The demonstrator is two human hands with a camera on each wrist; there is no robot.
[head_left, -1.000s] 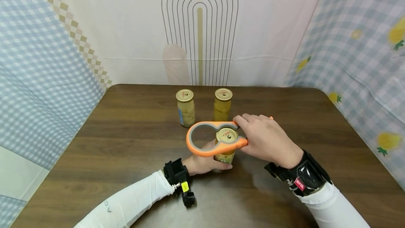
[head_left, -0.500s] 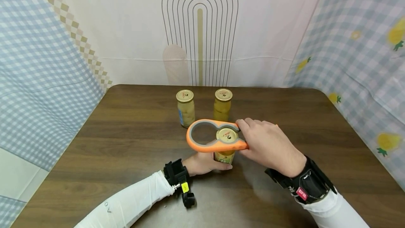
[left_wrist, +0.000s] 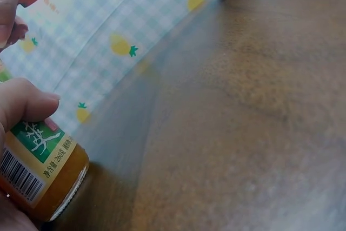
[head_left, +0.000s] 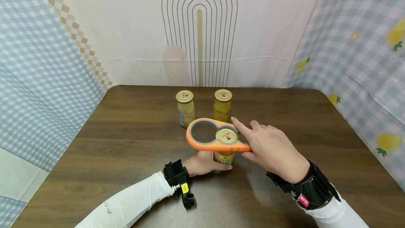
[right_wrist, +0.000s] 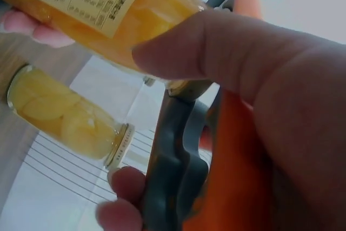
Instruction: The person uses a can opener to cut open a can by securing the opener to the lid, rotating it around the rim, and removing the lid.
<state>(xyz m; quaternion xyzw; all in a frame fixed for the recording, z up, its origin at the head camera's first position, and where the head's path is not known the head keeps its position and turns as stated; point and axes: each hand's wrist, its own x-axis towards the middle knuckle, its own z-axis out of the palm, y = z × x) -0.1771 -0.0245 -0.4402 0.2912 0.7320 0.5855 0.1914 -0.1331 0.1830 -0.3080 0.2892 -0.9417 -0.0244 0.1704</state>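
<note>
My left hand holds a glass jar of yellow-orange fruit low on its body; the thumb lies across the label in the left wrist view. Around the gold lid of this jar sits an orange-and-grey jar opener, its closed loop pointing left. My right hand grips the opener's handles from the right, index finger stretched along the far one. In the right wrist view the right thumb overlaps the jar's shoulder, and the grey toothed inner edge of the opener shows beside the lid.
Two more lidded jars of fruit stand behind, a paler jar on the left and a yellow jar directly behind the held one. The brown wooden table ends at a patterned cloth backdrop.
The opener's near arm has risen and its loop sits slightly higher. My right hand has shifted a little right and down, its index finger straightening. My left hand and the jar stay put.
</note>
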